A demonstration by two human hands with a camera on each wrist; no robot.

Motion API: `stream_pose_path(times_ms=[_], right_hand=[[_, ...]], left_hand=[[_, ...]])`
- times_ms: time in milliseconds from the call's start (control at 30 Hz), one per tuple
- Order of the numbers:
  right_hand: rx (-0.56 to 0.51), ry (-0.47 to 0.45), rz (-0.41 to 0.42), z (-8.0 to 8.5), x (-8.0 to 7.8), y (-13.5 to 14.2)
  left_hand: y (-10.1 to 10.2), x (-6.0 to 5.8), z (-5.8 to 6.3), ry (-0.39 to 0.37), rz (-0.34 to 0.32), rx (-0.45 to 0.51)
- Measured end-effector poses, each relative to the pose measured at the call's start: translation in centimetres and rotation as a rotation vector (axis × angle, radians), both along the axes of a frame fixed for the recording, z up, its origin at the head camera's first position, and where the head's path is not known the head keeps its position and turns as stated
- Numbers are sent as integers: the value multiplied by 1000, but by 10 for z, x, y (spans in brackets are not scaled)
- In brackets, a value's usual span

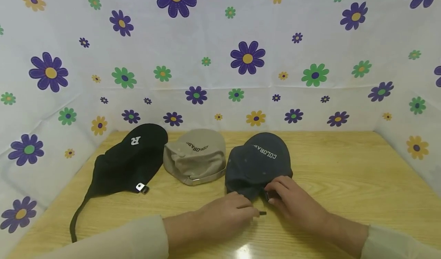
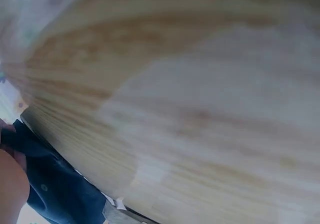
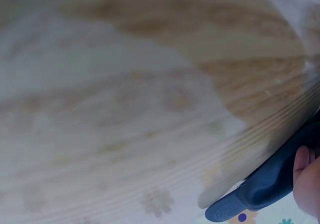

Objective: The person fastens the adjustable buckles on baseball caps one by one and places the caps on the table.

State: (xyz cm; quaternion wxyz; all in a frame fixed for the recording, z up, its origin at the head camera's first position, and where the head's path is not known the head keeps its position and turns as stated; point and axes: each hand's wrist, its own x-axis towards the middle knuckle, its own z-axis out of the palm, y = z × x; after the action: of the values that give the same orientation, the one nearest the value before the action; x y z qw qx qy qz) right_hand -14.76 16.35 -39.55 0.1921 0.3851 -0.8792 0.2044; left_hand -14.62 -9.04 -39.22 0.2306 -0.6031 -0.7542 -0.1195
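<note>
A navy baseball cap (image 1: pixel 260 157) with white "COLORADO" lettering lies on the table, its brim toward the back and its rear opening toward me. My left hand (image 1: pixel 222 217) is at the cap's near left edge and pinches the cap's strap, whose dark tip (image 1: pixel 263 213) pokes out past the thumb. At the near right edge, my right hand (image 1: pixel 298 201) pinches the cap's rear edge beside a small dark buckle (image 1: pixel 267 196). Both wrist views catch the navy cap only at a lower corner, the left one (image 2: pixel 60 179) and the right one (image 3: pixel 270 184).
To the left sits a beige cap (image 1: pixel 196 159) with its strap fastened. Farther left is a black cap (image 1: pixel 127 163) with a white "R", a loose strap (image 1: pixel 77 215) and a metal buckle (image 1: pixel 140 187). Flower-printed cloth (image 1: pixel 213 33) encloses the wooden table (image 1: pixel 361 167) behind and at the sides.
</note>
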Motion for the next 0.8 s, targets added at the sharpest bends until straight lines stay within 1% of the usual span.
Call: stream_pose_path(times_ms=[133,233,267,333,400,467,500,567,600,667,700,767,800], right_hand=[[-10,22,21,1,-1,-2],[-21,44,32,1,-2,-3],[-24,48,35,0,-1,-4],[-33,55,40,0,0,-5],[-45,46,30,-1,2,-8],[-54,15,-5,1,6,-11],[-64,-15,-27,2,8,-13],[-98,-110,-87,5,12,-17],[-119,-159,-116,7,13,-19],[-161,-246,-164,9,14,-22],[-180,-275,-176,9,13,-23],[-179,-286,-193,8,11,-24],[-164,-268,-193,7,10,-24]], left_hand=[[1,0,0,-77,68,95],[2,0,0,-133,100,163],[2,0,0,-133,107,180],[2,-2,0,-100,117,212],[2,-4,0,-87,110,243],[3,-6,1,-67,101,278],[3,-7,1,-70,100,296],[4,-8,1,-118,107,333],[4,-8,1,-158,112,358],[4,-8,0,-267,123,415],[4,-8,0,-320,129,445],[4,-10,0,-401,129,500],[4,-11,0,-422,128,520]])
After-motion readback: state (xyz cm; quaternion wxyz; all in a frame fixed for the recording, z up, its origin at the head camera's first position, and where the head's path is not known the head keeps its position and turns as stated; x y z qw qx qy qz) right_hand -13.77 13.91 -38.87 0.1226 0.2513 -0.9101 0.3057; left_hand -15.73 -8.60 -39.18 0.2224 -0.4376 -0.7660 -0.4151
